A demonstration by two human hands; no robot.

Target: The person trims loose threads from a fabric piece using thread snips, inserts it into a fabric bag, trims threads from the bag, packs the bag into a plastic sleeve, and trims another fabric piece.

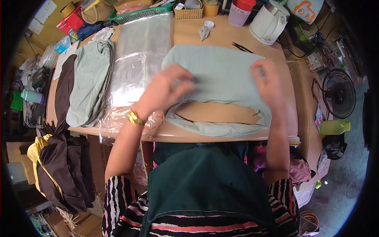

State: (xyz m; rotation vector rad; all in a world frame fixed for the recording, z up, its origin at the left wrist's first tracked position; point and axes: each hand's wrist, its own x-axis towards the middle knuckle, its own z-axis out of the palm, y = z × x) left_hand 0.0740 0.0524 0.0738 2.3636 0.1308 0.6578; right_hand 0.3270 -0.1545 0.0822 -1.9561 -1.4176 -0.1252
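Observation:
A pale green cloth item (pixel 215 71) lies spread on the table, with a wide oval opening along its near side. Through that opening, tan surface shows, and a small dark detail sits at its right end. Over the cloth's left part is my left hand (pixel 169 87), blurred, its fingers curved and apart from the thumb, with nothing seen in it. My right hand (pixel 267 81) is at the cloth's right edge, fingers bent and smeared by motion. I cannot tell whether either hand touches the cloth.
Clear plastic sheets (pixel 138 59) lie left of the cloth, beside a folded pale green cloth pile (pixel 90 79). Dark scissors or snips (pixel 241 47) lie beyond it. A white kettle (pixel 269 23) stands at the back right. Brown cloth (pixel 65 170) hangs at left; a black fan (pixel 338 93) is at right.

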